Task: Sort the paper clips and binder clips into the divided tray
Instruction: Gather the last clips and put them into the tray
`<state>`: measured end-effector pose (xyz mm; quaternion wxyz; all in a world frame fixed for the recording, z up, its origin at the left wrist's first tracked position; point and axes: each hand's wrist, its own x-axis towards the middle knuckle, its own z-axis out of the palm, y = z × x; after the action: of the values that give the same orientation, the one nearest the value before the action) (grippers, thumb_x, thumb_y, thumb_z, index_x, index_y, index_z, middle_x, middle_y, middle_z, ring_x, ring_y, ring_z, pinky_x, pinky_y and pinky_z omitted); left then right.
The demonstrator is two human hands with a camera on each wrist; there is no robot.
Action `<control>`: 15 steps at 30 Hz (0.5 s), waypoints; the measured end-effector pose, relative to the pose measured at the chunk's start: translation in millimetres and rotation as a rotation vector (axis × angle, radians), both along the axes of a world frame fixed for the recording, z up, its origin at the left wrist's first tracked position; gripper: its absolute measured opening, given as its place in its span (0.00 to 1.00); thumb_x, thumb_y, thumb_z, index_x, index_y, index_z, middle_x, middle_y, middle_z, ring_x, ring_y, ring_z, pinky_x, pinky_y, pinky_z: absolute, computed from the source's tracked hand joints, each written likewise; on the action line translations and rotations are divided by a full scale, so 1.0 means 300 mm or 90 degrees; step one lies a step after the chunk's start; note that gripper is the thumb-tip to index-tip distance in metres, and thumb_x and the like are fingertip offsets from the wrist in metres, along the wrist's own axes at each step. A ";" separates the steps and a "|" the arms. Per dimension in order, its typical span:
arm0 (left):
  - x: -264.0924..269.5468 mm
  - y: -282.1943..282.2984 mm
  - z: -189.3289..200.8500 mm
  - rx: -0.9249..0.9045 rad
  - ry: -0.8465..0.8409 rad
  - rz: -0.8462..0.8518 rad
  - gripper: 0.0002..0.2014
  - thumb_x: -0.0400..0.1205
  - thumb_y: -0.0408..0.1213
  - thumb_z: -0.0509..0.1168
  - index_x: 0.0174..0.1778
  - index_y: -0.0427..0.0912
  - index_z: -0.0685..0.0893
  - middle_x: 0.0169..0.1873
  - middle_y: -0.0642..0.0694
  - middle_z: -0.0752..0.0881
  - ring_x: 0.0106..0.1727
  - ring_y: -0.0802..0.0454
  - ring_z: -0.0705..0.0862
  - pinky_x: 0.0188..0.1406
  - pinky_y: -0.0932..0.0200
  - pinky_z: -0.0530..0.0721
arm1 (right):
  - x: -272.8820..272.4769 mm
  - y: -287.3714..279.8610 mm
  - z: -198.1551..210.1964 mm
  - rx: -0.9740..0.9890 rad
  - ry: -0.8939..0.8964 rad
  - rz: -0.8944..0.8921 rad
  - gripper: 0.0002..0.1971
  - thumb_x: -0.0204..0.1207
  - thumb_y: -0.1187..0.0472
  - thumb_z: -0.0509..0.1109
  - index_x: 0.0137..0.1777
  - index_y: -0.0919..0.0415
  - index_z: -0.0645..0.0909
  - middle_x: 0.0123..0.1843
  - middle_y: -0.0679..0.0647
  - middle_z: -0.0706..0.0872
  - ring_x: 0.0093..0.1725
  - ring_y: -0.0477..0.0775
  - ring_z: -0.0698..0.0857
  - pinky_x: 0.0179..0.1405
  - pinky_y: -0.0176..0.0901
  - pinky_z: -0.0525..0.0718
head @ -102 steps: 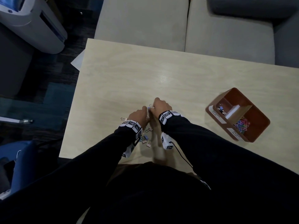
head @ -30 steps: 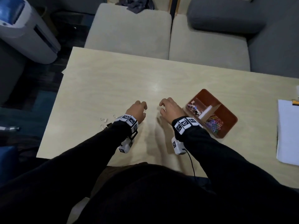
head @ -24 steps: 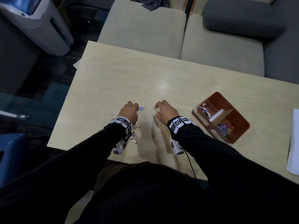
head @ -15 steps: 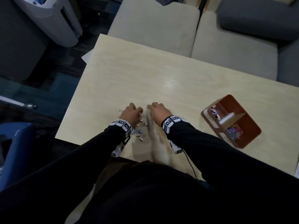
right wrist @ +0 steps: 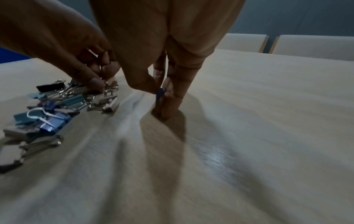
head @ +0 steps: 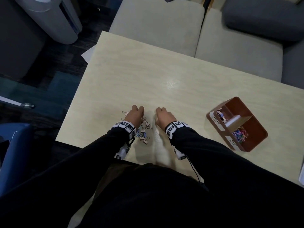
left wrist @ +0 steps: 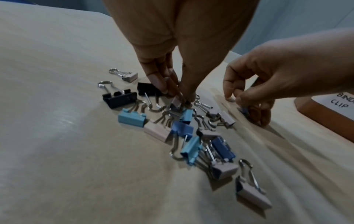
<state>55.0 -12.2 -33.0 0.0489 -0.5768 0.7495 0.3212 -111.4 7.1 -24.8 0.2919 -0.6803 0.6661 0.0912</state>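
A heap of binder clips (head: 143, 131) in black, blue and pale grey lies near the table's front edge. My left hand (left wrist: 178, 97) reaches into the heap (left wrist: 178, 130) and pinches a pale grey binder clip (left wrist: 176, 103). Just right of the heap, my right hand (right wrist: 161, 94) pinches a small dark blue binder clip (right wrist: 159, 92) with its fingertips down on the table. The brown divided tray (head: 256, 140) stands to the right; binder clips (head: 221, 115) lie in its far compartment and coloured paper clips (head: 239, 134) in the near one.
Pale sofa cushions (head: 156, 25) and a grey bolster (head: 263, 18) lie beyond the table's far edge. A white sheet (head: 302, 173) lies at the right edge and another paper (head: 87, 54) pokes out at the far left corner. A blue seat (head: 14, 145) stands left.
Both hands were together over the heap half a second ago. The right hand now sits a little to the right of it with a blue clip; the left hand stays in the heap.
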 end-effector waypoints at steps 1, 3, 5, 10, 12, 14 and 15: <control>0.001 -0.002 0.002 0.008 0.001 0.009 0.13 0.78 0.27 0.68 0.54 0.39 0.72 0.52 0.36 0.73 0.36 0.39 0.79 0.39 0.48 0.81 | -0.008 0.002 0.002 -0.005 -0.018 -0.029 0.16 0.76 0.70 0.62 0.64 0.67 0.71 0.59 0.65 0.77 0.51 0.71 0.84 0.46 0.54 0.80; 0.006 -0.010 0.003 0.023 -0.006 0.021 0.16 0.78 0.32 0.70 0.56 0.41 0.71 0.53 0.37 0.73 0.39 0.36 0.82 0.43 0.46 0.83 | -0.032 0.010 0.000 -0.013 -0.057 -0.096 0.14 0.74 0.71 0.62 0.60 0.66 0.73 0.57 0.64 0.77 0.50 0.69 0.82 0.49 0.54 0.81; 0.013 -0.018 -0.002 0.032 -0.008 0.027 0.16 0.78 0.35 0.71 0.56 0.41 0.72 0.53 0.38 0.74 0.43 0.36 0.82 0.47 0.46 0.83 | -0.057 0.022 -0.007 -0.020 -0.113 -0.171 0.12 0.73 0.71 0.63 0.56 0.63 0.75 0.57 0.61 0.77 0.50 0.65 0.81 0.50 0.51 0.80; 0.024 -0.031 -0.014 0.015 0.004 0.046 0.13 0.78 0.38 0.72 0.52 0.42 0.75 0.50 0.41 0.79 0.47 0.38 0.81 0.50 0.48 0.78 | -0.099 0.044 -0.018 -0.056 -0.219 -0.243 0.14 0.70 0.76 0.59 0.44 0.61 0.84 0.53 0.60 0.82 0.47 0.57 0.81 0.47 0.42 0.77; 0.027 -0.035 -0.013 0.004 0.005 0.051 0.11 0.77 0.39 0.72 0.48 0.43 0.76 0.48 0.42 0.80 0.48 0.39 0.80 0.50 0.49 0.76 | -0.099 0.044 -0.008 -0.043 -0.228 -0.232 0.12 0.70 0.73 0.62 0.41 0.61 0.86 0.52 0.59 0.83 0.45 0.54 0.82 0.45 0.39 0.75; 0.030 -0.037 -0.006 -0.013 0.021 0.066 0.10 0.77 0.39 0.71 0.45 0.44 0.75 0.45 0.42 0.80 0.48 0.39 0.80 0.50 0.48 0.77 | -0.086 0.042 0.002 -0.020 -0.232 -0.193 0.06 0.71 0.69 0.69 0.44 0.60 0.85 0.53 0.58 0.80 0.46 0.54 0.82 0.47 0.43 0.81; 0.031 -0.035 -0.001 -0.014 0.039 0.083 0.10 0.78 0.39 0.70 0.43 0.45 0.73 0.43 0.43 0.81 0.46 0.39 0.80 0.49 0.47 0.78 | -0.073 0.044 0.008 -0.003 -0.227 -0.154 0.07 0.70 0.66 0.72 0.48 0.59 0.84 0.55 0.57 0.78 0.46 0.55 0.83 0.50 0.46 0.83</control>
<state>64.3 -22.7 -33.3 -0.0015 -0.6148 0.7149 0.3332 -133.4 20.3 -22.5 0.4123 -0.6014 0.6809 -0.0680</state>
